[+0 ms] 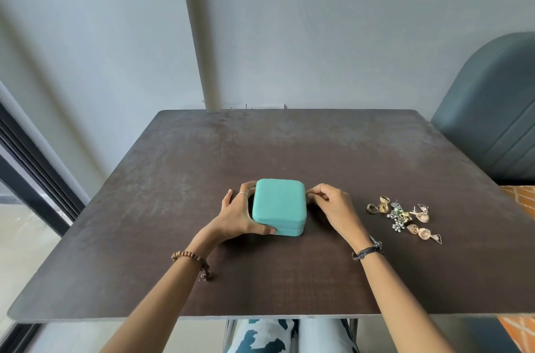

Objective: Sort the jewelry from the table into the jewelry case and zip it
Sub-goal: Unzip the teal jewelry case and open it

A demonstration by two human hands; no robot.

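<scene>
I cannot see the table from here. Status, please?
Left hand steadies closed case. Right hand pinches at its right edge, likely the zipper pull. Jewelry on table, right of case. Nothing blocking.

Likely a home: a dark wooden table (289,150) against plain grey walls, with a padded chair (492,121) beside it.

One teal jewelry case (278,206) sits on one dark table (202,167), two hands (238,215) at it. Rings (377,206): perhaps three. Gold cone earrings (423,224): three or four; the silver cluster (399,218) defies counting.
</scene>
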